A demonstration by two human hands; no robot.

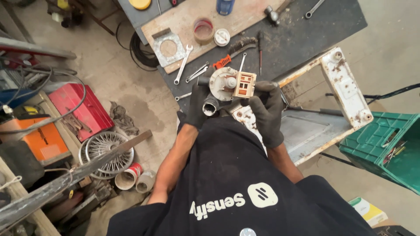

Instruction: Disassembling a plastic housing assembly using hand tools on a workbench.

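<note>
Both gloved hands are up in front of the chest, and between them sits a small pump (228, 86), grey round housing with a tan, coil-bearing motor block on its right side. The left hand (197, 106) has its grip clamped around the housing from below and left, fingers wrapped near the dark outlet spout. The right hand (267, 109) is closed on the motor side, thumb pressing at the tan block's edge.

The pump hangs in the air, above the near edge of the dark table (306, 30), clear of everything on it. On that table lie several spanners (183, 64), an orange-handled tool (222, 61), a screwdriver (260, 54), a roll of tape (203, 30) and a square metal plate (169, 47) with a round hole. A rusty white frame (345, 85) leans off the table's corner, and a green crate (385, 146) stands at the right.

To my eye this is an inspect-or-separate hold. Done well, the left hand keeps the housing steady while the right works the motor block squarely, no twisting against the plastic tabs. Keep fingertips off the copper windings, and stay over the table so any loose part drops there, not onto the cluttered floor.
</note>
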